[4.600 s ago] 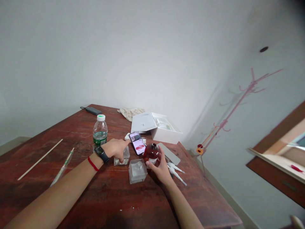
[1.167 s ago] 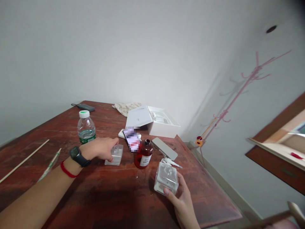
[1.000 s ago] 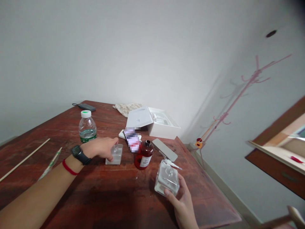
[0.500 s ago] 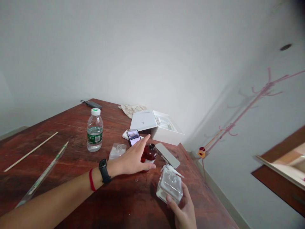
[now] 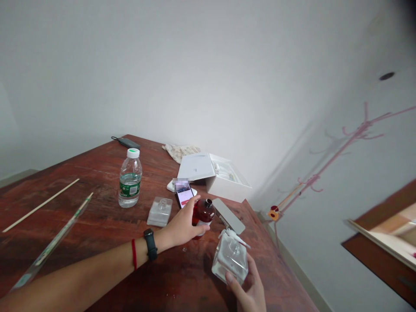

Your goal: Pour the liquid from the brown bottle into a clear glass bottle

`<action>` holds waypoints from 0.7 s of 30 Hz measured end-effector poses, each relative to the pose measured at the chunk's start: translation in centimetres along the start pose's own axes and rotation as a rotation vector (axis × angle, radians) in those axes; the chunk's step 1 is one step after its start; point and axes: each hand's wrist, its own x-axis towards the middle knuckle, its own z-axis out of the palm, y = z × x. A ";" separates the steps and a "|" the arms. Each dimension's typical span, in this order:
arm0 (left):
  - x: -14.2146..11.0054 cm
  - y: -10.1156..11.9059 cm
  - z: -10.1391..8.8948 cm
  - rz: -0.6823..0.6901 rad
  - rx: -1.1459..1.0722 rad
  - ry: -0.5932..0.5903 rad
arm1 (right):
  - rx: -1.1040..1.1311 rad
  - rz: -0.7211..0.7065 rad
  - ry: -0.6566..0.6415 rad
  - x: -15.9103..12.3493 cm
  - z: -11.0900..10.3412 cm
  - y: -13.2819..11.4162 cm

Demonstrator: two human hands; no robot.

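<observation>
My left hand [image 5: 183, 227], with a watch and a red cord on its wrist, is wrapped round an amber bottle [image 5: 206, 211]. The bottle stands upright on the table, uncapped, and a white label shows partly beside my thumb. In my right hand [image 5: 248, 284] is a clear square bottle [image 5: 231, 258], thumb on its near side and the other fingers mostly hidden. A white nozzle-like piece [image 5: 238, 238] lies at its far edge; whether it is attached I cannot tell. A similar clear square piece [image 5: 159, 212] rests left of the amber bottle.
On the brown wooden table [image 5: 97, 169] are a water bottle [image 5: 130, 182], two thin sticks, one in a wrapper [image 5: 61, 238], a phone [image 5: 184, 195], a grey flat piece [image 5: 229, 216], an open white box [image 5: 227, 180] and a cloth [image 5: 180, 151]. A pink coat rack [image 5: 325, 162] stands at right.
My left hand has closed round the amber bottle, its fingers and thumb now against the sides. The right hand keeps hold of the clear square bottle. The view has shifted slightly.
</observation>
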 end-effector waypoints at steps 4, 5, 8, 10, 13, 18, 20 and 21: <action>0.3 0.1 -0.2 -0.003 -0.005 0.023 | 0.005 0.005 -0.047 0.4 -0.5 0.1; 0.3 0.3 -0.3 -0.001 -0.008 0.025 | 0.004 0.003 -0.065 0.5 -0.6 0.2; 0.2 1.2 -0.9 0.018 -0.018 0.022 | 0.020 -0.010 -0.092 0.8 -0.9 0.4; -0.3 1.9 -1.3 0.033 -0.043 0.003 | 0.038 0.003 -0.108 0.8 -0.9 0.5; -1.7 2.7 -1.9 0.035 -0.111 -0.054 | 0.050 0.016 -0.135 0.8 -0.8 0.6; -4.8 3.8 -3.2 0.003 -0.258 -0.131 | 0.060 0.008 -0.175 0.5 -0.5 -0.2; -5.6 4.1 -3.8 -0.001 -0.269 -0.125 | 0.061 0.009 -0.183 0.3 -0.2 -0.7; -5.8 4.3 -4.1 0.002 -0.246 -0.119 | 0.058 0.009 -0.179 0.2 0.0 -1.0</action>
